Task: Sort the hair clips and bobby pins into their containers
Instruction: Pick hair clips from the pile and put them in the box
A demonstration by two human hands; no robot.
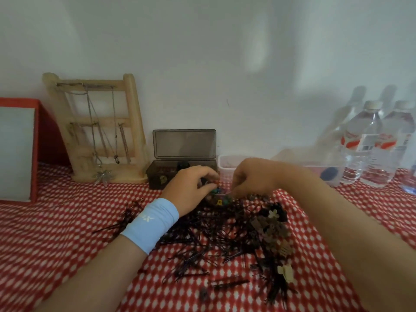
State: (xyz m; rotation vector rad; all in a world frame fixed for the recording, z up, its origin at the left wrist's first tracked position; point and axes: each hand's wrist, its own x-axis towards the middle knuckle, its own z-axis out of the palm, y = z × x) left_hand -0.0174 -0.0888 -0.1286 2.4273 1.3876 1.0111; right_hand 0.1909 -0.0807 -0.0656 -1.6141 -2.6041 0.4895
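Dim, soft light — blurred, edges warped.

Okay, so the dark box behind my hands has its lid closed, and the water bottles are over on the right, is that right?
Not quite. The head view shows the dark box with its lid open, standing upright. The water bottles are on the right, as you said.
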